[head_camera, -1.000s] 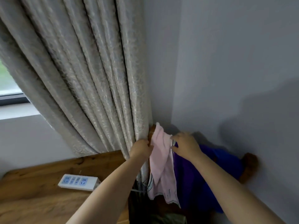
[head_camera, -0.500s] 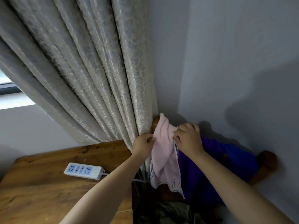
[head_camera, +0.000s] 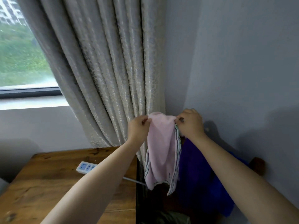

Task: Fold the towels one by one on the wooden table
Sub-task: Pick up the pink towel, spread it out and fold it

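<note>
So the pink towel (head_camera: 162, 152) is a soft, fleecy-looking thing with a striped border in green, white and dark lines running down its edges, and it's hanging in the air in the corner of the room, just right of the wooden table (head_camera: 48, 183), not lying on it. Both hands are up at its top edge: the left hand (head_camera: 139, 128) pinches the left corner between thumb and curled fingers, and the right hand (head_camera: 190, 122) does the same on the right corner, knuckles facing the camera, fingers bunched tight on the fabric. Both forearms reach up and forward from the near bottom of the shot, bare, angled in toward each other. The towel sags in a loose tube shape between the two grips, with the lower hem dangling free. Behind it on the right there's a purple cloth (head_camera: 194, 172) and a blue cloth (head_camera: 224, 196) draped over something with dark brown wooden knobs, right against the grey wall (head_camera: 242, 62). The curtain (head_camera: 105, 70) is heavy, grey-beige, with a shiny swirly woven pattern and deep pleats, touching the towel's left side as far as I can tell. The table is rustic brown wood with visible grain and knots, and a white power strip (head_camera: 86, 167) with blue sockets sits on it, cord trailing right. Window (head_camera: 21, 50) far left shows blurry green. No readable writing anywhere.
</note>
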Motion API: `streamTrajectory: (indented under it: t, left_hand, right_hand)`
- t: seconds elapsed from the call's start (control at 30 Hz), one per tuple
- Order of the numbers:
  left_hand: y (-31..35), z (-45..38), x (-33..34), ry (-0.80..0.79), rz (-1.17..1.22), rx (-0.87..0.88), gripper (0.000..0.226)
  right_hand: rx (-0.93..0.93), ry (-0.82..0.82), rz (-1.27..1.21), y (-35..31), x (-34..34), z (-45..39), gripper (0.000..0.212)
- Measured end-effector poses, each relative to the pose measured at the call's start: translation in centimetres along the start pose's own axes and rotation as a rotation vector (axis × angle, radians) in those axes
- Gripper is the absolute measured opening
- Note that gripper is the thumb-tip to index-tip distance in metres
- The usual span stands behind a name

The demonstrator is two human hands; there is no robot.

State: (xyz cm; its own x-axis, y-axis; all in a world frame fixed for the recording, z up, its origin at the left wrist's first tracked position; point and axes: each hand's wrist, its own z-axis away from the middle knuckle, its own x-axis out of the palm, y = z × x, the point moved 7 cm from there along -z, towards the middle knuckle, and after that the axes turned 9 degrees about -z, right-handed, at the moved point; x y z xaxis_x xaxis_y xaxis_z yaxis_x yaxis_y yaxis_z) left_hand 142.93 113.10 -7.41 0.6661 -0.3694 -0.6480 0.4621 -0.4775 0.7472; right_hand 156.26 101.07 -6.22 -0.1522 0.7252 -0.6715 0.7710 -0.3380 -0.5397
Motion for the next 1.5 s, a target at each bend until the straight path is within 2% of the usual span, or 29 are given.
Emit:
streamTrajectory:
  t: [0.13, 0.3, 0.43, 0.57, 0.77, 0.97, 1.13, 1.33, 1.5]
  left_hand:
    - [-1.0, 2.3, -5.1, 0.113, 0.067, -0.019, 0.022]
    - [-3.9, 6.5, -11.8, 0.203, 0.262, -0.042, 0.014]
    - [-7.4, 10.9, -19.8, 0.314, 0.244, -0.028, 0.016]
    - [-11.2, 15.7, -26.9, 0.357, 0.219, -0.046, 0.019]
    - [-17.4, 22.6, -35.5, 0.412, 0.078, -0.052, 0.02]
    - [-23.3, 25.8, -41.5, 0.473, 0.015, -0.181, 0.02]
    - [-28.2, 25.3, -44.1, 0.477, -0.088, -0.275, 0.019]
    - [-35.5, 20.7, -42.6, 0.297, -0.217, -0.392, 0.019]
    - [-41.7, 17.7, -37.2, 0.108, -0.298, -0.508, 0.015]
  right_hand:
    - [-0.126, 0.043, -0.012, -5.2, -0.9, 0.9, 0.01]
    - [-0.265, 0.064, -0.133, -13.0, -1.5, 3.8, 0.011]
    - [-0.33, 0.036, -0.217, -21.3, -0.3, 7.8, 0.017]
    - [-0.313, -0.055, -0.251, -28.7, 2.5, 11.9, 0.028]
    - [-0.351, -0.115, -0.35, -37.4, 6.0, 17.3, 0.009]
    - [-0.431, -0.244, -0.406, -44.5, 10.8, 20.0, 0.007]
    - [-0.425, -0.397, -0.445, -47.4, 16.3, 20.4, 0.008]
    - [-0.315, -0.562, -0.49, -45.8, 25.4, 20.2, 0.007]
    - [-0.192, -0.704, -0.337, -40.7, 33.6, 21.4, 0.012]
